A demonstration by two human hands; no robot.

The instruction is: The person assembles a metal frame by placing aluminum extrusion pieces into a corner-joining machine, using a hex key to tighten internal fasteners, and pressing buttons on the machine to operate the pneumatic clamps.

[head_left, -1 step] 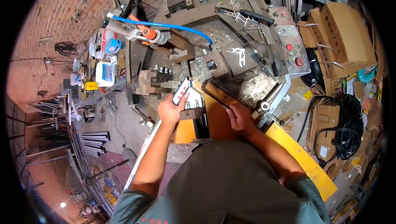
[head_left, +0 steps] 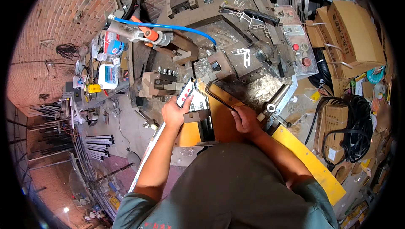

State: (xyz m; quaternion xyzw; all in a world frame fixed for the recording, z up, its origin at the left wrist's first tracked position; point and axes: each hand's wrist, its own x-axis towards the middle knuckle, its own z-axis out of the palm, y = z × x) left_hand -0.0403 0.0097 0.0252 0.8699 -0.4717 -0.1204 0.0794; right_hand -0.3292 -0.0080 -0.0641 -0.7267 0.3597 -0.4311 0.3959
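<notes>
My left hand [head_left: 172, 113] is closed around a long white profile [head_left: 146, 161], which runs from the lower left up to the machine. Its upper end, marked with red dots, lies beside a metal plate [head_left: 200, 101] and a brown clamp block [head_left: 196, 116]. My right hand [head_left: 247, 121] grips a thin dark rod [head_left: 221, 101] with a bent far end, between thumb and fingers. That rod slants across an orange-brown plate [head_left: 223, 119] toward the middle of the machine.
Around my hands stands a metal machine with a clamp block [head_left: 157, 84], a blue hose [head_left: 177, 27] and a control box [head_left: 299, 45] with red buttons. White shavings [head_left: 263, 89] lie on the right. Cardboard boxes [head_left: 356, 37], coiled black strip [head_left: 354, 132] and a yellow bar [head_left: 310, 165] are at the right.
</notes>
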